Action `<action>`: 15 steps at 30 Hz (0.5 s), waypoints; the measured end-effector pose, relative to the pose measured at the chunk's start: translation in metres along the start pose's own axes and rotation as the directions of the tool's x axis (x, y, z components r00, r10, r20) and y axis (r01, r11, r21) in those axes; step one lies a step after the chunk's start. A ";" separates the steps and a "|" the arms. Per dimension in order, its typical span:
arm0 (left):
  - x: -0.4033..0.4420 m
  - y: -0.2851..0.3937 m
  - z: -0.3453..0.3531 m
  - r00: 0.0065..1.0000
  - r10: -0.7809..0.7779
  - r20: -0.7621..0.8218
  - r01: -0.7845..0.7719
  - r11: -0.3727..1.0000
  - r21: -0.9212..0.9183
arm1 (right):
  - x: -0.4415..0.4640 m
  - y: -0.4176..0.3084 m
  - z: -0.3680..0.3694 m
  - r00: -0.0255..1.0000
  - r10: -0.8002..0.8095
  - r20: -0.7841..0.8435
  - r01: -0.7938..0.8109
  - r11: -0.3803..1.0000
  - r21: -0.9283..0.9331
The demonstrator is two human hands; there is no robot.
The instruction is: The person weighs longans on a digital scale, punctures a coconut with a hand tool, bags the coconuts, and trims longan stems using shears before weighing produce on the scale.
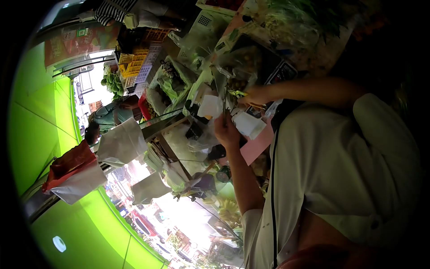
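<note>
My right hand (256, 96) is closed on a small yellow-green object (238, 93), whose kind I cannot tell. Just below it, my left hand (227, 131) has its fingers bent together; whatever they hold is too dark to make out. Pale sheet-like pieces lie close to both hands: one white piece (210, 106) beyond the left fingertips, another white piece (249, 124) beside the left hand. A clear plastic bag (239, 60) with round, dim contents is near the right hand. Next to the right forearm is a dark device (284, 73), perhaps a scale.
Yellow crates (133, 62), an open bag of greens (172, 85) and leafy vegetables (309, 18) surround the workplace. A pink sheet (257, 145) is near my left forearm. Hanging bags (121, 141) and a person in a striped top (112, 11) are farther off.
</note>
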State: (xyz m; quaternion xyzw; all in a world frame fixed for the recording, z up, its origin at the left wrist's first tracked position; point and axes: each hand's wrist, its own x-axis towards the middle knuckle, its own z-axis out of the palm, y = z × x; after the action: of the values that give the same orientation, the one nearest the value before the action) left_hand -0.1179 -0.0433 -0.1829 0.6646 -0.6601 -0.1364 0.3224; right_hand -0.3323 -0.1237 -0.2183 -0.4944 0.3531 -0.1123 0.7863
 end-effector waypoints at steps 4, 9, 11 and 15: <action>0.005 0.008 -0.003 0.948 -0.316 -0.030 0.302 0.928 -0.217 | -0.025 -0.007 -0.007 0.995 0.093 -0.024 -0.093 0.995 0.024; 0.011 0.015 0.006 0.937 -0.341 -0.082 0.302 0.904 -0.304 | -0.028 -0.002 0.003 0.938 0.181 0.296 -0.151 0.981 -0.121; 0.011 0.019 0.007 0.933 -0.341 -0.115 0.291 0.903 -0.315 | -0.023 0.000 0.011 0.940 0.189 0.285 -0.166 0.981 -0.102; 0.009 0.023 0.007 0.933 -0.350 -0.084 0.305 0.894 -0.329 | -0.013 0.003 0.018 0.950 0.160 0.267 -0.161 0.987 -0.021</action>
State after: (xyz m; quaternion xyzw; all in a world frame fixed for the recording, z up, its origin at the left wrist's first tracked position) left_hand -0.1395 -0.0521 -0.1716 0.7153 -0.4842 -0.2437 0.4411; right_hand -0.3302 -0.1023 -0.2104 -0.4742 0.2825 0.0197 0.8336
